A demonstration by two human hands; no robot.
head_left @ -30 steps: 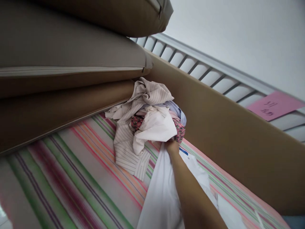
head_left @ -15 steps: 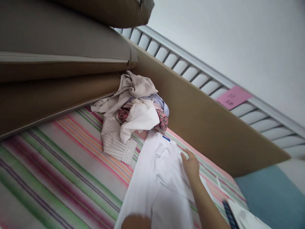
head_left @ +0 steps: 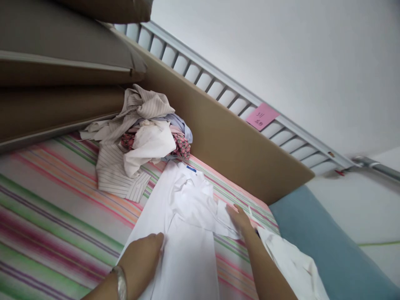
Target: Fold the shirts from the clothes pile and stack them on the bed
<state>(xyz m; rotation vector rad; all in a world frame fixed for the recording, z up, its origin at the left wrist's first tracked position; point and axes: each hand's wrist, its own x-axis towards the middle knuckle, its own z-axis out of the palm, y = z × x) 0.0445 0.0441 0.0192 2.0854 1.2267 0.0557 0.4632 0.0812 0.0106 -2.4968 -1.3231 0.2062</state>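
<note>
A white shirt [head_left: 190,208] lies lengthwise on the striped bedding, its collar with a blue label pointing away from me. My left hand [head_left: 142,258], with a silver bangle at the wrist, is closed on the shirt's left side; its fingertips are mostly hidden. On the right, my right hand [head_left: 238,218] grips the short sleeve [head_left: 225,218], thumb and finger at its outer end. Beyond the collar is a heap of crumpled clothes: a striped shirt [head_left: 114,166], a white cloth [head_left: 153,141] and a floral piece [head_left: 181,146].
Striped bedding [head_left: 46,208] covers the bed. A brown board [head_left: 225,137] and a slatted rail [head_left: 203,83] with a pink note [head_left: 261,116] run along the far side. Folded padding [head_left: 68,46] stands at left. Another white garment [head_left: 290,258] and a blue cushion [head_left: 312,221] lie at right.
My view has swung right. My left hand has come up from the bottom edge onto the shirt's left side. My right hand has shifted from the shirt's edge to the sleeve, which now shows.
</note>
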